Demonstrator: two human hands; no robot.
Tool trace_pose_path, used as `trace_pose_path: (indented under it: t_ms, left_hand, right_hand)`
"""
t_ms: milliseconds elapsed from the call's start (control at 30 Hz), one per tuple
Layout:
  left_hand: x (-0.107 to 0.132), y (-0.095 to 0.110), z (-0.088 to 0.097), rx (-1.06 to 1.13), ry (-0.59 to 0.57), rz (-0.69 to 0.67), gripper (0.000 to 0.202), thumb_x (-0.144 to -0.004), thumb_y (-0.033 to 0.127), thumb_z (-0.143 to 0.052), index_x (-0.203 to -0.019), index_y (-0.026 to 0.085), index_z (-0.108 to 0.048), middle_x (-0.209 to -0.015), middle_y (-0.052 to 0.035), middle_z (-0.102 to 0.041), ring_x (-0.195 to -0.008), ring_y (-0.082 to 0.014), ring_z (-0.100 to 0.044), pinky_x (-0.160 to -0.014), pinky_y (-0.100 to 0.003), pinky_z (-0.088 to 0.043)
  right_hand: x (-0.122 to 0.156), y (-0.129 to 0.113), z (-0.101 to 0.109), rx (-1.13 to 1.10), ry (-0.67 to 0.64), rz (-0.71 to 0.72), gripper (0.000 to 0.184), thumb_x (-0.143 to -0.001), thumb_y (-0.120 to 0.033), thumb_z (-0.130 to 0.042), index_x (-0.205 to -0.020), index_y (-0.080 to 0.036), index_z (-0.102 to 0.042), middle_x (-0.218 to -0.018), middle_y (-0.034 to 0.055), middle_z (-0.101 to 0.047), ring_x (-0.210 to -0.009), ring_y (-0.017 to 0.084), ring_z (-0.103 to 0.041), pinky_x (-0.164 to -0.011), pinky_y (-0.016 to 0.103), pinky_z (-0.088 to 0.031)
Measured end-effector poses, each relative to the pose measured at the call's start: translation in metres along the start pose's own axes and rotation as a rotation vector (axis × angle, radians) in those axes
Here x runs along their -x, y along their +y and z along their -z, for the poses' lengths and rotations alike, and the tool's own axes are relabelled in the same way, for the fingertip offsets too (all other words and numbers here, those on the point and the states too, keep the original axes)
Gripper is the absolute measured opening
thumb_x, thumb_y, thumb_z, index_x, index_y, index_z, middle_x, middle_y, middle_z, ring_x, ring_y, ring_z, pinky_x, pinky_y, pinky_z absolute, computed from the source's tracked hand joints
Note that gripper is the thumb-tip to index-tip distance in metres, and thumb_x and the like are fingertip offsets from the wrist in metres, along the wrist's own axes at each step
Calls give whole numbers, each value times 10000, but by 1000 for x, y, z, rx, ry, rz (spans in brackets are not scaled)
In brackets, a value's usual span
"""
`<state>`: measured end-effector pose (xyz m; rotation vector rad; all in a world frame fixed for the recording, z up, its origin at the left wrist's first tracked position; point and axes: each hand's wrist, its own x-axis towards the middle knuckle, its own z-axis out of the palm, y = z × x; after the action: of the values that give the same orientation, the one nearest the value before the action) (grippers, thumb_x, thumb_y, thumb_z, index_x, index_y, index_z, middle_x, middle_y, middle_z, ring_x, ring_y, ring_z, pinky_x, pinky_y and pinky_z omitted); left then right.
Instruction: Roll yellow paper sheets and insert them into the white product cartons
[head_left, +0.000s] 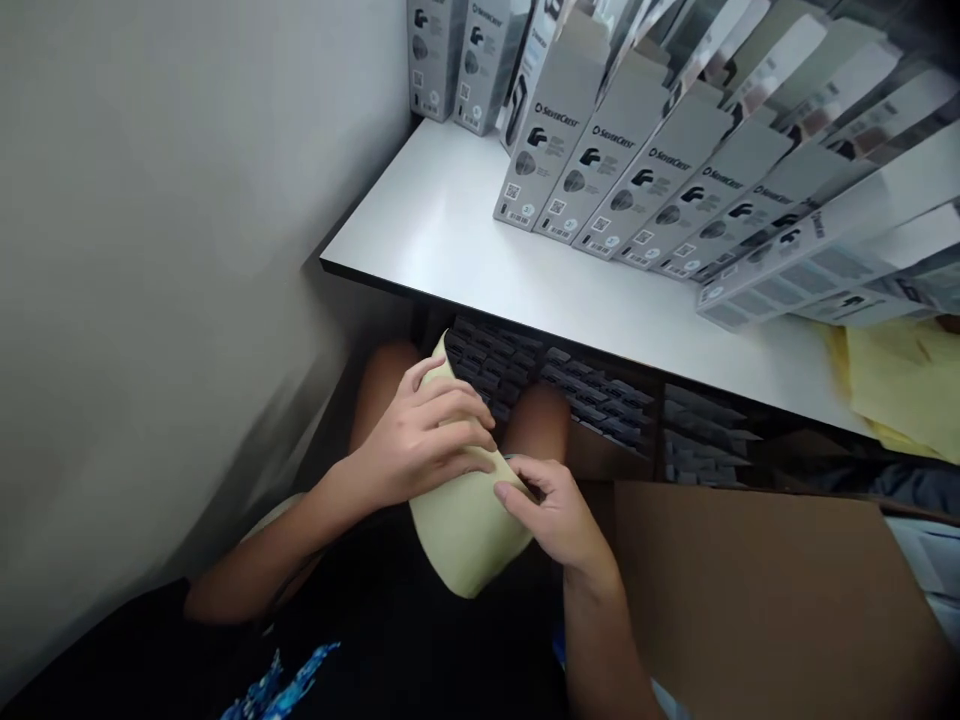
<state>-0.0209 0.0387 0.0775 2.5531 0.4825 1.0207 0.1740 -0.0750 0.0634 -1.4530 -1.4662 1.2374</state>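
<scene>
A pale yellow paper-wrapped bundle (pixel 466 525) rests in my lap, below the table edge. My left hand (pixel 427 432) lies over its upper part with fingers curled around it. My right hand (pixel 551 510) pinches the bundle's right edge, where something small and dark shows under the fingertips. Both hands are closed on the bundle.
A white table (pixel 480 260) stands ahead, with a leaning row of several grey product boxes (pixel 645 170). Yellow paper sheets (pixel 907 385) lie at the table's right end. A brown cardboard box flap (pixel 750 590) sits to my right. Dark stacked items (pixel 592 395) fill shelves under the table. A wall stands to the left.
</scene>
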Motion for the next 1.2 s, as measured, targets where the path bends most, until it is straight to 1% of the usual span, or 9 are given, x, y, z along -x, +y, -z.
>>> trace_pose_path:
  t_ms: [100, 200, 300, 433, 667, 833, 933, 1033, 1200]
  left_hand:
    - [1, 11, -8, 32, 102, 1, 38, -891, 288, -734, -866, 260, -734, -979, -20, -726, -866, -161, -645, -907, -370, -468]
    - [2, 21, -16, 101, 55, 10, 103, -892, 302, -731, -975, 242, -730, -875, 2, -716, -721, -120, -640, -678, -272, -448]
    - [2, 26, -19, 115, 26, 29, 137, -886, 311, -736, -981, 212, -721, -891, -15, -743, -757, -135, -680, -672, -267, -454]
    - [0, 27, -18, 129, 2, 18, 129, -872, 275, -751, -962, 191, -711, -892, -28, -764, -747, -145, -691, -672, -268, -472]
    - [2, 27, -17, 151, -14, -12, 42, -892, 212, -714, -878, 176, -697, -877, -36, -767, -710, -135, -689, -611, -233, -497]
    - [1, 28, -17, 189, -46, 3, 87, -905, 191, -677, -819, 173, -682, -857, -29, -764, -677, -123, -684, -580, -224, -491]
    - [1, 27, -17, 94, -14, -48, 36, -894, 204, -688, -876, 173, -691, -852, -21, -774, -650, -128, -687, -566, -239, -488]
    - [2, 26, -17, 43, -46, -59, 81, -902, 254, -698, -919, 174, -696, -881, -24, -783, -663, -140, -700, -575, -252, -500]
    - [1, 29, -16, 70, -78, -74, 123, -947, 242, -637, -866, 169, -693, -847, -30, -772, -649, -139, -698, -570, -252, -518]
  right_hand:
    - [6, 4, -4, -47, 138, 81, 256, -912, -336, -579, -730, -173, -658, -611, -38, -500, -570, 112, -446, -540, 241, -333]
    - [12, 1, -5, 7, 239, 125, 307, -943, -343, -551, -687, -184, -611, -593, -38, -452, -552, 111, -414, -527, 253, -307]
    - [17, -4, -4, 68, 258, 196, 339, -975, -299, -500, -652, -198, -515, -605, -36, -419, -568, 118, -414, -552, 267, -309]
    - [19, -10, -1, 161, 202, 269, 335, -976, -203, -464, -645, -208, -414, -618, -39, -386, -571, 115, -402, -570, 277, -291]
    - [17, -8, -1, 194, 178, 316, 323, -975, -161, -467, -654, -202, -467, -601, -29, -428, -564, 120, -418, -570, 285, -303]
    - [18, -7, -2, 242, 189, 362, 295, -970, -138, -486, -684, -204, -459, -614, -37, -411, -576, 112, -400, -574, 278, -296]
    - [20, -8, -6, 244, 217, 329, 319, -978, -141, -491, -680, -210, -400, -617, -43, -398, -574, 105, -387, -571, 276, -286]
    - [22, -8, -7, 244, 219, 266, 351, -990, -153, -488, -672, -211, -351, -609, -48, -387, -562, 97, -376, -561, 274, -273]
    - [22, -9, -3, 243, 169, 281, 321, -988, -147, -482, -678, -200, -420, -622, -39, -421, -581, 98, -409, -573, 269, -293]
